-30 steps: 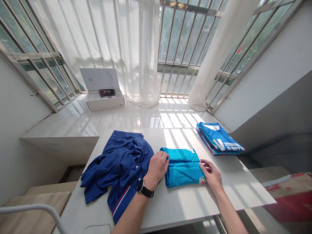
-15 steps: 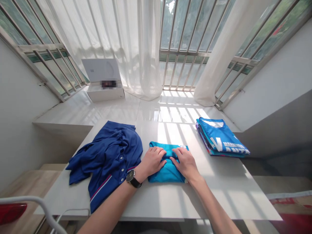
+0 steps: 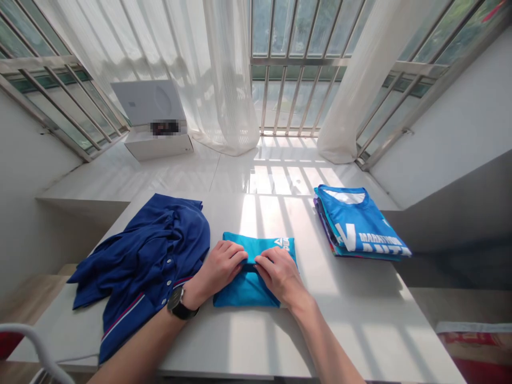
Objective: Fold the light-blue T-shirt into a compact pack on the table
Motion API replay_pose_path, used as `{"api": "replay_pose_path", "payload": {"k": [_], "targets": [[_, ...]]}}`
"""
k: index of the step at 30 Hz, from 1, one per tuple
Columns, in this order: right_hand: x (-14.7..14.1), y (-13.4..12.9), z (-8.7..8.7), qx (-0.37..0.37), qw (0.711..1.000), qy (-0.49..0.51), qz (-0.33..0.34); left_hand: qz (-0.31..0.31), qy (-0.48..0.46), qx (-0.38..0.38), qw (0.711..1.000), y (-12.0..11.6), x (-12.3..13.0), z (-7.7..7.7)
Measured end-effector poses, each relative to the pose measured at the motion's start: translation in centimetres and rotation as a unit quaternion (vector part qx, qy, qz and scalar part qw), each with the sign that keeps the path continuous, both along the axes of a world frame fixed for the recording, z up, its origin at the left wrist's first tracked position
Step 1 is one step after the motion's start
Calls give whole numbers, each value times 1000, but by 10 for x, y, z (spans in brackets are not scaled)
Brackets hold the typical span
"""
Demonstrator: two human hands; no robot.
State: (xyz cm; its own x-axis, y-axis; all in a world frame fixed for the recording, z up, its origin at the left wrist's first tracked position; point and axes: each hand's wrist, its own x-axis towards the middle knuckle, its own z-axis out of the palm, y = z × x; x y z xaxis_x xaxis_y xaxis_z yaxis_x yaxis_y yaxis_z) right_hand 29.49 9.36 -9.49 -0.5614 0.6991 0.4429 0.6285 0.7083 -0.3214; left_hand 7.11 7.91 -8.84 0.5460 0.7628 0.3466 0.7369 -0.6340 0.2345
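One left hand (image 3: 220, 268), one right hand (image 3: 282, 274), each grip nearly closed, pinching a fold of turquoise garment (image 3: 246, 292)

one left hand (image 3: 224, 266) and one right hand (image 3: 280, 273) are counted, with one watch (image 3: 178, 304). on one table (image 3: 344, 325), one turquoise cloth (image 3: 248, 292), one navy shirt (image 3: 148, 256) with three visible buttons (image 3: 168, 283) and one stack (image 3: 360, 224) are found; how many layers are stacked cannot be told. one box (image 3: 160, 148) and two curtains (image 3: 228, 90) are seen.
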Motion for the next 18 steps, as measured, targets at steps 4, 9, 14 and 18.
{"api": "replay_pose_path", "payload": {"k": [4,9,14,18], "targets": [[3,1,1,-53,999,4,1,-41,31,-10,999,-1,-1,5],[16,9,0,-75,977,62,-190,-42,66,-18,997,-2,2,9],[30,16,-6,-101,934,37,-341,-31,97,-17,995,-5,4,7],[30,16,-2,-134,925,-6,-355,-9,110,-24,994,-7,5,7]]}}
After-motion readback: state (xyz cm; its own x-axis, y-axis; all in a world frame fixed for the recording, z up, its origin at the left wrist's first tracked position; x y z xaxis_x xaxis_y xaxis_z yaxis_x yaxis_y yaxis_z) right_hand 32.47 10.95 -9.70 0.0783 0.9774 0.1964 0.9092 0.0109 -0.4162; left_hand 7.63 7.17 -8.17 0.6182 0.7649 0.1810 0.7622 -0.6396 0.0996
